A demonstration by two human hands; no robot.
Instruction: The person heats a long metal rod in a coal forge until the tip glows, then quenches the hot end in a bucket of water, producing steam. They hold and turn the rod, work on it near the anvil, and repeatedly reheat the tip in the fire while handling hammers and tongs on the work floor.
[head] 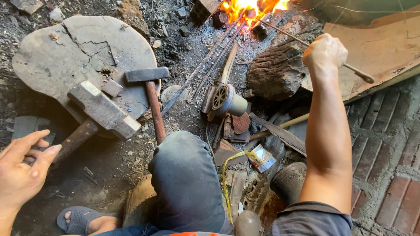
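Observation:
My right hand (324,53) is closed around a thin metal rod (288,35) whose far end reaches into the fire (251,8) at the top of the view. My left hand (22,170) hovers at the lower left with fingers apart and nothing in it, close to the wooden handle of a large sledgehammer (103,109). That sledgehammer lies on the edge of a cracked round stump (83,48). A smaller hammer (151,87) rests beside it, its handle pointing toward my knee (183,170).
A small blower (227,100) sits in front of the fire with long steel rods (205,61) beside it. A charred log (275,72) lies right of the blower. Brick paving (385,144) is at right, a small packet (261,158) and a yellow cord (227,175) near my knee.

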